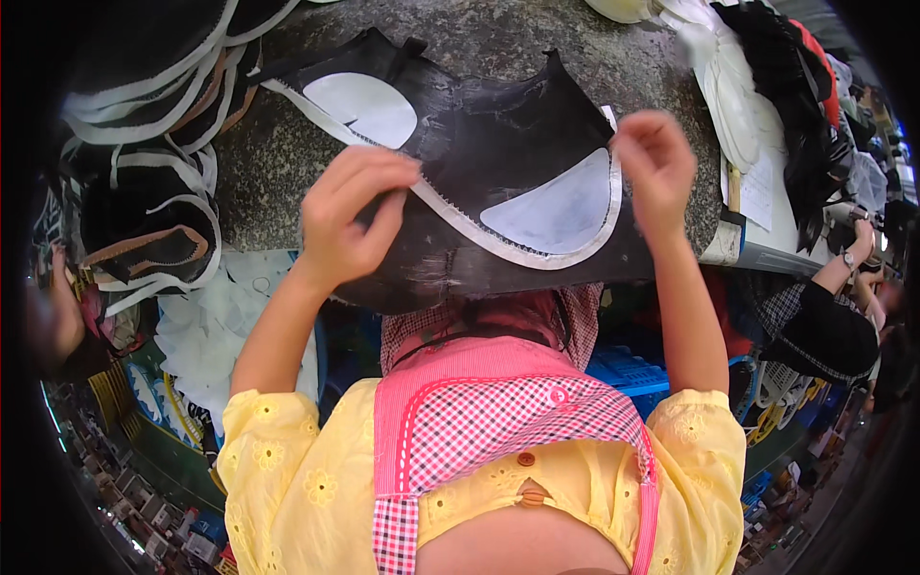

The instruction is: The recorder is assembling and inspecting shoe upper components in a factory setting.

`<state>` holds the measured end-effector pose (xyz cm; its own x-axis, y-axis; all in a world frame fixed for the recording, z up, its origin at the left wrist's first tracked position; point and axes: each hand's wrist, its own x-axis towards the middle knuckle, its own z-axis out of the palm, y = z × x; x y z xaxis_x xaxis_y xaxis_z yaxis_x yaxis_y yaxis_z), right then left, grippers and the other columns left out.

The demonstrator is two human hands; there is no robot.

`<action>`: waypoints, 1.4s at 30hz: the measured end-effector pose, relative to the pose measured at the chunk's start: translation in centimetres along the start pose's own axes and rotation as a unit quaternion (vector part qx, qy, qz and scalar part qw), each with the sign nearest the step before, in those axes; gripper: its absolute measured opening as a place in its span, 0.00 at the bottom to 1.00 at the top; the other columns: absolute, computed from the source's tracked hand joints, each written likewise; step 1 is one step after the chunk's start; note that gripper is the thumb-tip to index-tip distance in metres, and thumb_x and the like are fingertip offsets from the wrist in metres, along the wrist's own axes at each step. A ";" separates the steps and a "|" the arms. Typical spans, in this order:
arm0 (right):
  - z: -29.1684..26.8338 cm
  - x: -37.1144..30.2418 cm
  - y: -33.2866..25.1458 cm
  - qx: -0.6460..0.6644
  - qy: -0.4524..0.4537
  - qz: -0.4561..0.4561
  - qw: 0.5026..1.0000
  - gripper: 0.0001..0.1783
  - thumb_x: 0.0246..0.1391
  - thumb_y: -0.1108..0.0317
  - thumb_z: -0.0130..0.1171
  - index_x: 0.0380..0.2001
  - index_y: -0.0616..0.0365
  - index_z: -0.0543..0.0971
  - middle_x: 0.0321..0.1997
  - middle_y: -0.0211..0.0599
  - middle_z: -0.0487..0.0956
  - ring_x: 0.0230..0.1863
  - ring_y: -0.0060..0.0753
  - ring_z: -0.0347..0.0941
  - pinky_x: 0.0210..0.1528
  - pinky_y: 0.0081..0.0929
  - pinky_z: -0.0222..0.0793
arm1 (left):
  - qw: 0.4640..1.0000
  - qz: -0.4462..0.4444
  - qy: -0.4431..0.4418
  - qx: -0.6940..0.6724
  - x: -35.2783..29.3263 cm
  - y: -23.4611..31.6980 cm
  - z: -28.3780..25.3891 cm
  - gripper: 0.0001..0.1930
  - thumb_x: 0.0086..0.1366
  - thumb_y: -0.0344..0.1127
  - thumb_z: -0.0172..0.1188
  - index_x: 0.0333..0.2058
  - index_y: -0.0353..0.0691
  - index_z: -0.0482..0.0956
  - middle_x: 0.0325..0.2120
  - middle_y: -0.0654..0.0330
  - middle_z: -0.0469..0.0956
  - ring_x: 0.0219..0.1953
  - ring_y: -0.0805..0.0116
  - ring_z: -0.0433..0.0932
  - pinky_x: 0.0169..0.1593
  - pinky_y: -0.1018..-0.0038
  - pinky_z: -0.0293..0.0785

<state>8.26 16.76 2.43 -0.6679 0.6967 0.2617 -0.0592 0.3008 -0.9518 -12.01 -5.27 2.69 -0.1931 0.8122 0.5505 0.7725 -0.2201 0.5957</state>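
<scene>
A black shaped piece (pixel 479 134) that looks like soft sheet material lies before me. A white edging strip (pixel 479 235) with a zigzag edge follows its near curve. Two smooth white curved pads, a left pad (pixel 383 110) and a right pad (pixel 551 206), sit along the strip. My left hand (pixel 355 216) is closed, thumb and fingertips at the strip between the pads. Raised at the strip's right end, my right hand (pixel 656 168) is slightly blurred, its thumb and forefinger pinched together at the edge. Their exact grip is partly hidden.
A speckled grey worktop (pixel 273 172) carries a black covering (pixel 565 273) at its near edge. Black pieces with white edging (pixel 144 96) are heaped at left. A stack of white pads (pixel 733 105) stands right. Other people (pixel 819 307) work at the right. Blue crates (pixel 628 369) sit below.
</scene>
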 end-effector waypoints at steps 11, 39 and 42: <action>20.1 2.3 0.5 -0.331 -0.131 -0.192 0.915 0.56 0.21 0.44 0.67 0.52 0.70 0.58 0.48 0.52 0.63 0.47 0.46 0.59 0.44 0.39 0.57 | 0.955 0.140 -0.193 0.175 -7.3 1.8 6.9 0.22 0.48 0.38 0.60 0.44 0.44 0.74 0.46 0.54 0.65 0.48 0.54 0.64 0.45 0.62 0.64; -3.6 6.3 -21.6 -0.066 0.262 -0.216 0.938 0.15 0.52 0.75 0.42 0.40 0.62 0.76 0.41 0.39 0.75 0.45 0.29 0.68 0.50 0.21 0.60 | 0.951 -0.075 0.255 -0.156 7.8 2.0 -1.8 0.12 0.60 0.30 0.46 0.42 0.37 0.72 0.39 0.59 0.73 0.41 0.72 0.69 0.45 0.80 0.63; -0.8 5.2 -17.6 0.054 0.149 -0.181 0.971 0.18 0.47 0.72 0.53 0.42 0.70 0.73 0.41 0.39 0.75 0.42 0.23 0.70 0.48 0.17 0.60 | 0.935 0.017 0.316 -0.157 10.1 4.6 -7.6 0.21 0.61 0.41 0.47 0.51 0.39 0.65 0.45 0.58 0.71 0.47 0.70 0.66 0.48 0.80 0.59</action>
<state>6.38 15.64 20.64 -0.3450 0.7209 0.6011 -0.3374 0.5024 -0.7961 -15.00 -2.18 15.36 -0.5678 0.3418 0.7489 0.5877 -0.4687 0.6595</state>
